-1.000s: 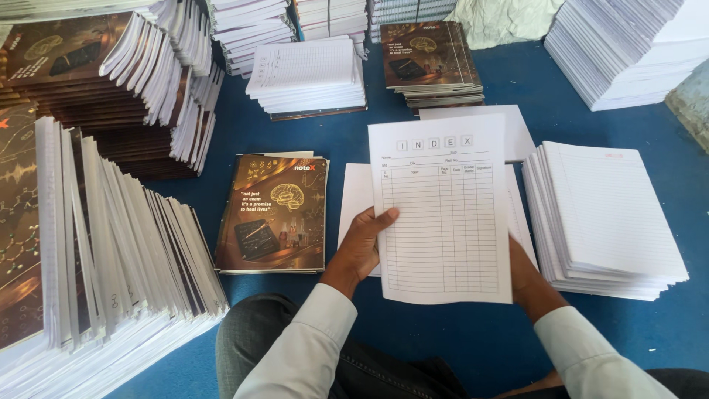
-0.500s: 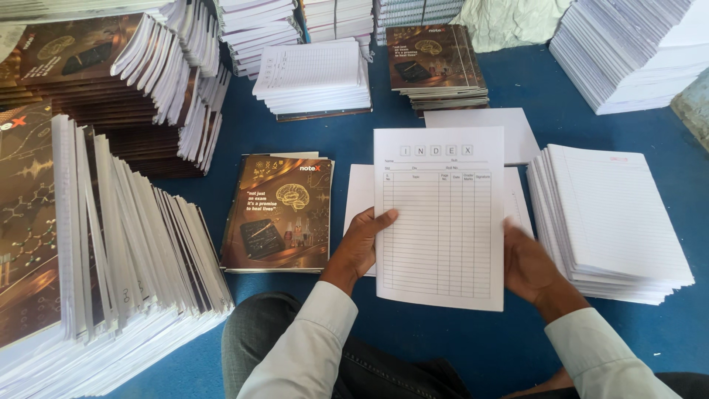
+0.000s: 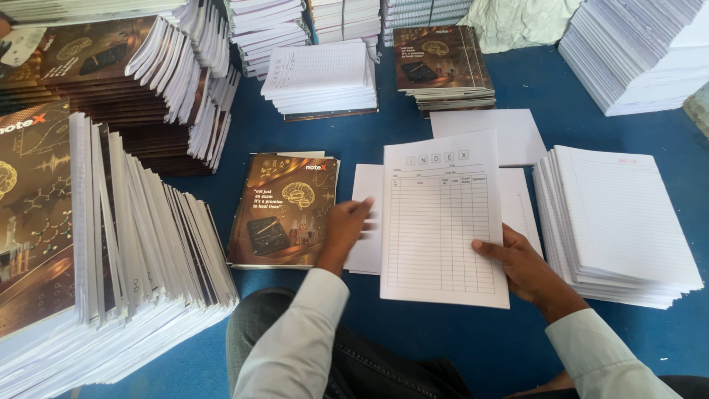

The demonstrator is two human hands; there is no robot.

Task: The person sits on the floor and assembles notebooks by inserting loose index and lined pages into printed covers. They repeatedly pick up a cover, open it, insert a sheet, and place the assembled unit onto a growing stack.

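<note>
My right hand (image 3: 526, 267) grips the lower right edge of a white printed table sheet (image 3: 442, 222), thumb on top. The sheet lies over a thin pile of white sheets (image 3: 363, 222) on the blue floor (image 3: 443, 347). My left hand (image 3: 344, 232) has its fingers apart and rests at the left edge of that pile, between the sheet and a brown notebook cover (image 3: 284, 210) lying flat to the left. Nothing is held in my left hand.
A stack of ruled white pages (image 3: 620, 222) sits to the right. Large fanned stacks of brown-covered notebooks (image 3: 96, 244) fill the left. Behind are a ruled page stack (image 3: 319, 78), a brown cover stack (image 3: 440, 66), a loose white sheet (image 3: 487, 134) and a tall white pile (image 3: 642, 52).
My left hand has let go of the table sheet's left edge and moved left toward the brown cover. My right hand now holds the sheet alone.
</note>
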